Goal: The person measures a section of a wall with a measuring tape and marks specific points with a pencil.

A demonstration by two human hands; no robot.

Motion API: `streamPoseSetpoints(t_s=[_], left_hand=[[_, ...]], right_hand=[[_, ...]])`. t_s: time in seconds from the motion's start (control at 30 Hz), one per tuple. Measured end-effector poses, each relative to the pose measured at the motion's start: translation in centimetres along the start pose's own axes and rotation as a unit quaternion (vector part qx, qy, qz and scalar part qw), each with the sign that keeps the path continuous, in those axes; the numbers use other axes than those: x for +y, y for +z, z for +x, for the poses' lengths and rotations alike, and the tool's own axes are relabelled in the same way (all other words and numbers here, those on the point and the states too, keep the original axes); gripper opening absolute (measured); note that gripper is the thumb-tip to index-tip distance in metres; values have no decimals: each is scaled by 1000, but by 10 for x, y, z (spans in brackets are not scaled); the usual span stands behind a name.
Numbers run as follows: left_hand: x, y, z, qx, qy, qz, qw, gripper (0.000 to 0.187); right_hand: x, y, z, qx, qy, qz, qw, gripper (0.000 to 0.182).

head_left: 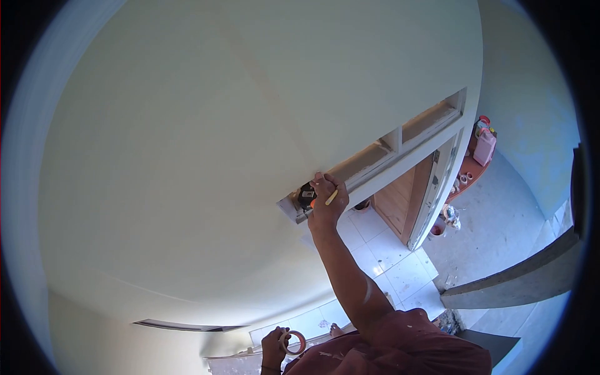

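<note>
My right hand [328, 199] reaches up to the left end of the window-like opening above the door. Its fingers are closed round a black tape measure [307, 195] with a pale label and a bit of orange. A short yellow pencil-like stick [332, 197] also sticks out between these fingers. Low on the left, my left hand [274, 345] grips a roll of masking tape [294, 342] by its ring. The pale wall [206, 137] fills most of the view, with a faint brownish line running down to the opening's edge.
Below the transom frame [400, 150] stands a wooden door [403, 197]. Beyond it, a reddish table [472, 172] bears a pink jug [485, 147] and several rolls. A bucket [437, 227] stands on the floor nearby. White tiles [409, 275] lie below; a dark curved beam [519, 275] crosses lower right.
</note>
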State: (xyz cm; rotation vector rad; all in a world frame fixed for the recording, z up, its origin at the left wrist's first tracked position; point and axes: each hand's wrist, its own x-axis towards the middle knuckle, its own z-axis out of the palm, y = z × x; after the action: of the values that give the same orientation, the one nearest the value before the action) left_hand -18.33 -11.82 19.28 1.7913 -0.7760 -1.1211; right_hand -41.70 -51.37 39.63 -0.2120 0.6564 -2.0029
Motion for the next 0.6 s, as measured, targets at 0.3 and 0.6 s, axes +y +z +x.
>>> streamPoseSetpoints(t_s=[0.3, 0.6], left_hand=[[-48, -17, 7, 4, 183, 245, 952, 19], [-12, -1, 6, 8, 3, -11, 1000, 22]], right_hand=[[9, -7, 6, -39, -48, -15, 998, 32], [-5, 3, 4, -17, -10, -50, 999, 34]])
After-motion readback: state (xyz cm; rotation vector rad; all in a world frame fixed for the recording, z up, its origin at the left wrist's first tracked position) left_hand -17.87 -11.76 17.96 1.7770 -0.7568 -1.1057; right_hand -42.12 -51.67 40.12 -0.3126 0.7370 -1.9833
